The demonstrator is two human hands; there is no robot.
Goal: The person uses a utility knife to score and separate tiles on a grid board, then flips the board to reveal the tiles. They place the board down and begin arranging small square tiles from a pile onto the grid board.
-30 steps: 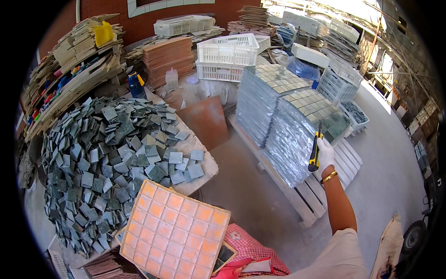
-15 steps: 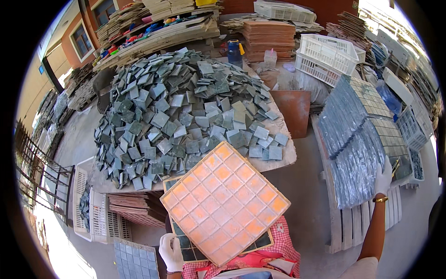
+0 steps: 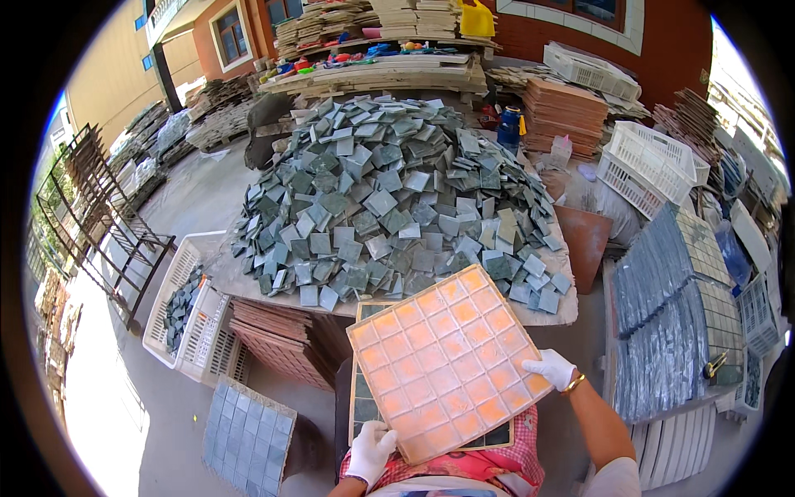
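Observation:
A square orange grid tray (image 3: 451, 360), its shallow cells bare, lies tilted across my lap. Beneath it, and mostly covered, a second framed tray of dark green tiles (image 3: 365, 408) shows at the left and lower edges. My right hand (image 3: 549, 369), in a white glove, grips the orange tray at its right edge, fingers over the top. At its lower left corner, my gloved left hand (image 3: 371, 452) is curled closed around the edge. A large heap of grey-green square stone tiles (image 3: 381, 203) covers the table (image 3: 559, 313) in front of me.
Plastic-wrapped tile stacks (image 3: 662, 348) stand on a pallet at right, a small yellow-and-dark tool (image 3: 714, 365) on top. At left are a white crate (image 3: 195, 331), reddish stacked trays (image 3: 277, 341) and a tiled sheet (image 3: 248, 439). White crates (image 3: 650, 166) stand behind right.
My right hand has come from the wrapped stack at right to the orange tray's right edge. The orange tray has turned somewhat clockwise. My view has swung left.

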